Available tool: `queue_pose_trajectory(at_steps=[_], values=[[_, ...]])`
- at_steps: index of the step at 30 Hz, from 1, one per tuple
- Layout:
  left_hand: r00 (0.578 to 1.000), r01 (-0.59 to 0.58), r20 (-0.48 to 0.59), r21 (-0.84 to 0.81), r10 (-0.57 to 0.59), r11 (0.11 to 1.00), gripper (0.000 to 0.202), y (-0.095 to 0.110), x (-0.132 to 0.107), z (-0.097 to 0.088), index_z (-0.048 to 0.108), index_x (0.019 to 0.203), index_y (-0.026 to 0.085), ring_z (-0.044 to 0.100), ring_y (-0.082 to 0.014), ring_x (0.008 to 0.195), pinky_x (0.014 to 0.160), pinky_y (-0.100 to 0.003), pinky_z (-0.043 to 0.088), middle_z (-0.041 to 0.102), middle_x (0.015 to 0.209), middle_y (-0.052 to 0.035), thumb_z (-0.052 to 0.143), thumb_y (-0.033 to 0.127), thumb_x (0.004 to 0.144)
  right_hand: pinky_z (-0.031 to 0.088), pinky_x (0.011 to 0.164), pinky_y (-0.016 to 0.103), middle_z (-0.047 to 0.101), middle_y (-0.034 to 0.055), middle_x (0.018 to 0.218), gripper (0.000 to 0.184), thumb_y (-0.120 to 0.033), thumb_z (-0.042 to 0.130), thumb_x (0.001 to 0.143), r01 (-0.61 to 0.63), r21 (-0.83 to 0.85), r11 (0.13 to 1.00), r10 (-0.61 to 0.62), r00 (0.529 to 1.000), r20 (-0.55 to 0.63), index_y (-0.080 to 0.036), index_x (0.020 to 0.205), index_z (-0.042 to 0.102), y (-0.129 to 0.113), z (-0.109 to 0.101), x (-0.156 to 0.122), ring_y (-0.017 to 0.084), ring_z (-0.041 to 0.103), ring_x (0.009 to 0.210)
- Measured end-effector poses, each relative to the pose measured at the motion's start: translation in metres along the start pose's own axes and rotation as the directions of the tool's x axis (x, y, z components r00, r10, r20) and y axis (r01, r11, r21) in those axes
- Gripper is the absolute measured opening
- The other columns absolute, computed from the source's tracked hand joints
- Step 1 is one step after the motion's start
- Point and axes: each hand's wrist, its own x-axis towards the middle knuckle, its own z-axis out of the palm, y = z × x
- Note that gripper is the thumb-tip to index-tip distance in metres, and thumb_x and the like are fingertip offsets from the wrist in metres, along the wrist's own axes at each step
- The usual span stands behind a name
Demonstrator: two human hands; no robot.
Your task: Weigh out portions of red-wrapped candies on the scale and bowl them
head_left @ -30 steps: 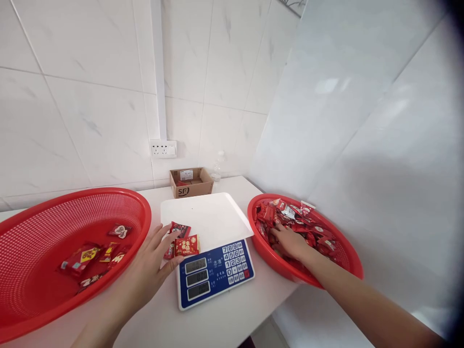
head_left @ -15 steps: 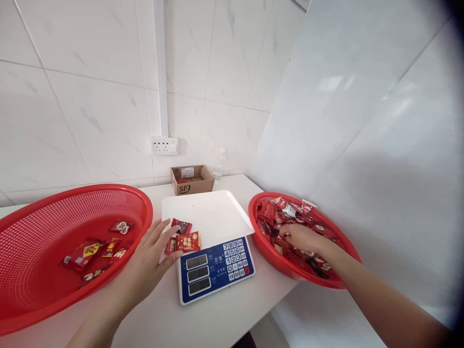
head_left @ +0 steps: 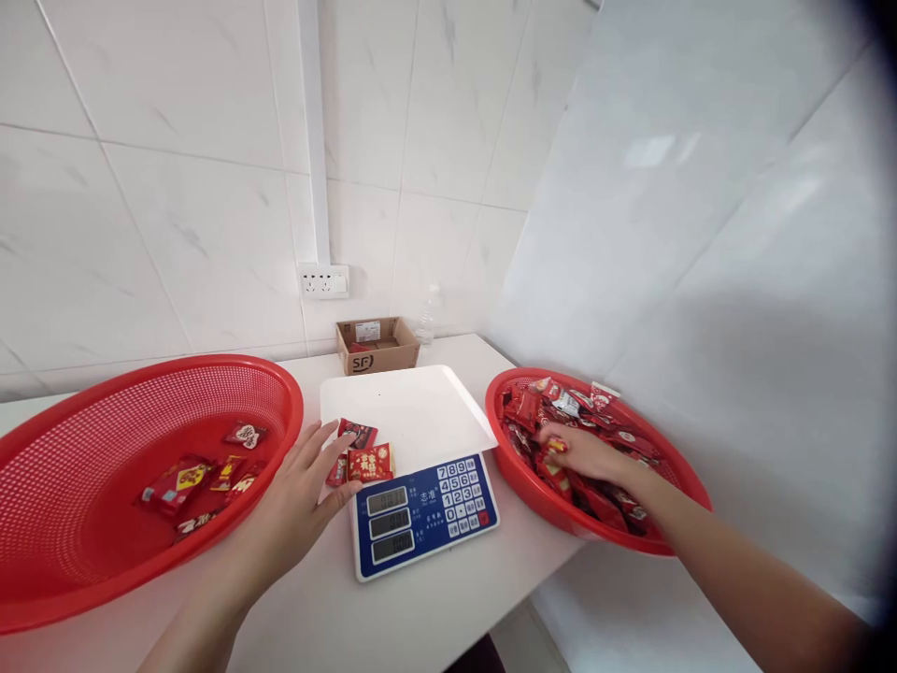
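Note:
My left hand [head_left: 298, 500] is open, its fingers spread at the left edge of the scale's white tray [head_left: 413, 402], beside the packets. Several small wrapped candies, including a red packet with gold lettering [head_left: 371, 463], lie at the tray's front left corner. The blue keypad panel of the scale [head_left: 427, 519] faces me; its digits are too faint to read. My right hand [head_left: 585, 453] reaches into the right red basket [head_left: 519, 481], which is heaped with mostly red wrapped candies. Its fingers are closed on a small red and yellow wrapped candy [head_left: 558, 445].
At the left stands a larger red perforated basket [head_left: 280, 374] with several wrapped packets on its bottom. Behind the scale are a small cardboard box [head_left: 382, 360] and a clear plastic bottle [head_left: 429, 318]. A wall socket [head_left: 323, 281] is above them; a pale panel borders the right side.
A red and yellow candy now shows in my right fingers, which were down among the packets before. My left hand stays by the tray. The view has shifted slightly.

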Motion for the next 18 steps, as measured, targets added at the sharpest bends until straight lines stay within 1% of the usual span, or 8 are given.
queue_pose_trajectory(at_steps=[3, 6, 9, 11, 12, 13, 15, 18], values=[[1.0, 0.009, -0.002, -0.007, -0.009, 1.0, 0.054, 0.0, 0.0, -0.001, 0.047, 0.135, 0.024, 0.022, -0.0322, 0.141, 0.107, -0.054, 0.034, 0.034, 0.151, -0.0088, 0.04, 0.055, 0.091, 0.045, 0.071, 0.028, 0.065, -0.0005, 0.082, 0.016, -0.027, 0.056, 0.072, -0.048, 0.022, 0.999, 0.05, 0.99, -0.132, -0.023, 0.087, 0.053, 0.009, -0.013, 0.004, 0.02, 0.06, 0.078], [1.0, -0.002, -0.016, -0.022, 0.002, 1.0, 0.053, 0.001, 0.0, -0.003, 0.048, 0.134, 0.025, 0.024, -0.0326, 0.14, 0.106, -0.054, 0.035, 0.037, 0.149, -0.0091, 0.042, 0.054, 0.09, 0.044, 0.073, 0.031, 0.064, 0.0015, 0.087, 0.017, -0.03, 0.054, 0.074, -0.115, 0.032, 0.993, 0.12, 0.961, -0.248, -0.023, 0.089, 0.05, 0.011, -0.022, 0.008, 0.022, 0.059, 0.081], [1.0, -0.01, -0.016, -0.028, 0.009, 1.0, 0.051, 0.001, -0.001, -0.004, 0.047, 0.134, 0.025, 0.024, -0.0319, 0.141, 0.107, -0.053, 0.034, 0.037, 0.149, -0.0097, 0.042, 0.052, 0.091, 0.043, 0.077, 0.034, 0.063, 0.0055, 0.096, 0.023, -0.039, 0.053, 0.076, -0.151, 0.047, 0.987, 0.157, 0.904, -0.398, -0.023, 0.092, 0.049, -0.001, -0.028, 0.012, 0.026, 0.059, 0.09], [1.0, -0.014, -0.011, -0.03, 0.013, 0.999, 0.049, 0.002, -0.002, -0.004, 0.046, 0.135, 0.025, 0.023, -0.0311, 0.141, 0.108, -0.053, 0.033, 0.036, 0.15, -0.0095, 0.043, 0.049, 0.092, 0.042, 0.077, 0.036, 0.063, 0.0065, 0.098, 0.025, -0.043, 0.054, 0.075, -0.123, 0.054, 0.991, 0.134, 0.856, -0.5, -0.024, 0.091, 0.051, -0.015, -0.03, 0.015, 0.029, 0.058, 0.093], [1.0, -0.015, -0.008, -0.031, 0.015, 0.999, 0.049, 0.003, -0.003, -0.005, 0.046, 0.135, 0.025, 0.022, -0.0308, 0.141, 0.108, -0.053, 0.032, 0.035, 0.15, -0.0095, 0.044, 0.047, 0.092, 0.042, 0.077, 0.037, 0.064, 0.0068, 0.097, 0.025, -0.044, 0.055, 0.075, -0.105, 0.052, 0.993, 0.116, 0.84, -0.53, -0.025, 0.09, 0.051, -0.022, -0.031, 0.017, 0.03, 0.058, 0.093], [1.0, -0.017, -0.003, -0.032, 0.017, 0.999, 0.048, 0.003, -0.003, -0.005, 0.045, 0.136, 0.025, 0.022, -0.0306, 0.141, 0.109, -0.053, 0.031, 0.035, 0.15, -0.0096, 0.045, 0.046, 0.092, 0.042, 0.076, 0.037, 0.064, 0.0074, 0.095, 0.025, -0.045, 0.055, 0.075, -0.09, 0.043, 0.995, 0.099, 0.838, -0.537, -0.025, 0.089, 0.052, -0.028, -0.031, 0.019, 0.031, 0.058, 0.092], [1.0, -0.017, 0.015, -0.032, 0.018, 0.999, 0.05, 0.003, -0.005, -0.006, 0.044, 0.137, 0.024, 0.02, -0.0305, 0.142, 0.109, -0.053, 0.03, 0.033, 0.151, -0.0099, 0.046, 0.045, 0.092, 0.042, 0.073, 0.04, 0.064, 0.0093, 0.089, 0.025, -0.046, 0.054, 0.075, -0.088, 0.01, 0.996, 0.08, 0.861, -0.502, -0.026, 0.089, 0.051, -0.036, -0.032, 0.023, 0.033, 0.058, 0.088], [0.999, -0.011, 0.052, -0.024, 0.012, 1.0, 0.052, 0.004, -0.007, -0.009, 0.041, 0.139, 0.024, 0.015, -0.0303, 0.143, 0.11, -0.054, 0.028, 0.029, 0.153, -0.0094, 0.044, 0.047, 0.093, 0.041, 0.07, 0.045, 0.062, 0.0115, 0.082, 0.026, -0.049, 0.051, 0.074, -0.086, -0.043, 0.995, 0.058, 0.892, -0.448, -0.027, 0.086, 0.049, -0.029, -0.03, 0.031, 0.037, 0.058, 0.082]])
